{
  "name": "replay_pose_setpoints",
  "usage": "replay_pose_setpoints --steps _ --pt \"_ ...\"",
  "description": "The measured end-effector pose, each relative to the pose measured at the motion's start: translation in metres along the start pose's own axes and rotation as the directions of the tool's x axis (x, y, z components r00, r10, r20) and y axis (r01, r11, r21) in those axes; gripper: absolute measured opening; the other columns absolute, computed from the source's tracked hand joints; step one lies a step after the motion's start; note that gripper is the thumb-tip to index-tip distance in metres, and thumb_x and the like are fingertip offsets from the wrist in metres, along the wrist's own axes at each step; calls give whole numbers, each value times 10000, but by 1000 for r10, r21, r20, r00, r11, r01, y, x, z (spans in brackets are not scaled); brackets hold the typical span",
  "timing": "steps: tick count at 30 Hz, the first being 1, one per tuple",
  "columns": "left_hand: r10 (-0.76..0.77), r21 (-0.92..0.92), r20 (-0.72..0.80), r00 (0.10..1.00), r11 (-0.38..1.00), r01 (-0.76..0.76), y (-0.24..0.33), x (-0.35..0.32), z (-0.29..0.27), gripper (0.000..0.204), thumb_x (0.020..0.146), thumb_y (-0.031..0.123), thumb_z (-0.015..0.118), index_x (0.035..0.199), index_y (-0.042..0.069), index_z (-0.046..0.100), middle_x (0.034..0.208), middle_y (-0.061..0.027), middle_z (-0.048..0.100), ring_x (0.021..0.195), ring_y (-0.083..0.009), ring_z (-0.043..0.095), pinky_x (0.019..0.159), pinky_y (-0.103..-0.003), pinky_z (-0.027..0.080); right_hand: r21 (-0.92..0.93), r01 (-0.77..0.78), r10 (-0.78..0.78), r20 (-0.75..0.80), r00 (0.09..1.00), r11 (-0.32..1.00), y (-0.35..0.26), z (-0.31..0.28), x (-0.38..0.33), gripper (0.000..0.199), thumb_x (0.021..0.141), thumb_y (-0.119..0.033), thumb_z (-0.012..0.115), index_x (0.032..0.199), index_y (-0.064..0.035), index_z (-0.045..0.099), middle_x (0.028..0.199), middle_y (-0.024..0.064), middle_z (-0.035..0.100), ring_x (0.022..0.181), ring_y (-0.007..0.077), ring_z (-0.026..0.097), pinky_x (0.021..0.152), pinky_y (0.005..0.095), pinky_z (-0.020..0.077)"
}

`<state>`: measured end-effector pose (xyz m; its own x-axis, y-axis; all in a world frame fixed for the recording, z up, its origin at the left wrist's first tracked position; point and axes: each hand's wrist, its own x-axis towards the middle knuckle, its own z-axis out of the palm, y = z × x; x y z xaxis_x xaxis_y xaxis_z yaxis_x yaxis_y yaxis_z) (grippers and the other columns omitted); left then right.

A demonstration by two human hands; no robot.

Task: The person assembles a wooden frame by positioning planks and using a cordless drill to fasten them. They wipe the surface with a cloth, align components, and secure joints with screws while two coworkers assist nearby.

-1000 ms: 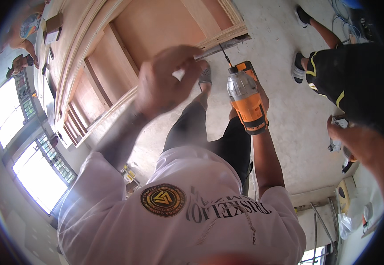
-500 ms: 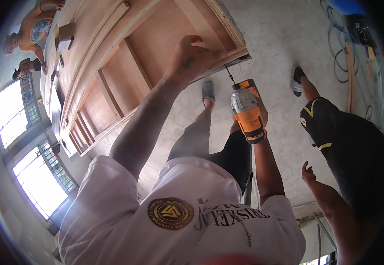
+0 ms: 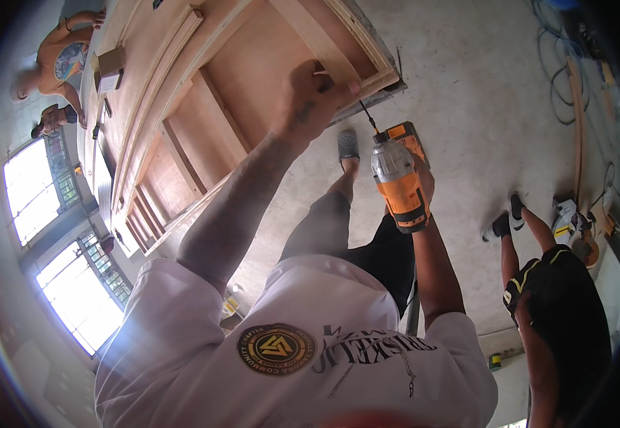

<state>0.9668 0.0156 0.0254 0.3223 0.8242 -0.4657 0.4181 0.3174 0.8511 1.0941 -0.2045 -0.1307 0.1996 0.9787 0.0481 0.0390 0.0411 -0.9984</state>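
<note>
Left hand (image 3: 310, 96), fingers curled, grips the pale plywood cabinet frame's (image 3: 203, 93) corner rail at upper centre. Right hand (image 3: 423, 184), fingers wrapped, holds the orange cordless drill (image 3: 395, 182), bit at that edge; bare concrete floor (image 3: 481, 107) lies right, where another person (image 3: 560, 307) crouches.

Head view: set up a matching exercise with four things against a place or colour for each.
Things:
1. drill
2. left hand
3. wooden frame
4. coiled cables

Descriptions:
A. on the concrete floor, upper right
B. orange and grey, in the right hand
C. pale timber with cross slats, running to the upper left
D. pressed on the frame's corner beside the bit

Pairs: 1-B, 2-D, 3-C, 4-A
</note>
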Motion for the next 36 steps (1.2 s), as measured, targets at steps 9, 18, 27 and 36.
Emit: replay_pose_setpoints --steps 9,18,27,36 --pt "-20 2 -4 1000 1000 20 0 -1 5 420 858 143 783 1171 -89 624 1020 -164 736 923 -187 701 816 -311 560 386 -322 323 66 944 864 8 -3 0 445 1045 -331 440 1281 28 554 1023 195 690 743 256 732 558 334 633" --pt "-54 16 22 998 998 54 13 -4 9 407 882 163 777 1171 -87 636 1021 -150 727 953 -178 688 833 -303 557 -74 119 -129 -156 979 990 -15 -7 14 522 800 -234 803 1251 -20 649 1201 135 710 1044 283 698 914 403 538" --pt "539 642 653 532 -22 -767 65 25 -55 539 844 325 819 1282 75 629 1191 -99 670 1114 -242 645 948 -385 534 -143 244 -263 -134 955 959 -30 -16 23 490 836 -234 773 1254 -16 637 1219 146 699 1056 288 695 916 404 538" --pt "79 68 996 50 -236 -969 71 95 -42 579 851 238 764 1368 106 540 1330 -92 588 1262 -287 563 1053 -421 466 -83 214 -224 -156 962 973 -24 -14 16 499 832 -225 783 1264 -25 634 1239 156 695 1110 294 686 967 404 526"
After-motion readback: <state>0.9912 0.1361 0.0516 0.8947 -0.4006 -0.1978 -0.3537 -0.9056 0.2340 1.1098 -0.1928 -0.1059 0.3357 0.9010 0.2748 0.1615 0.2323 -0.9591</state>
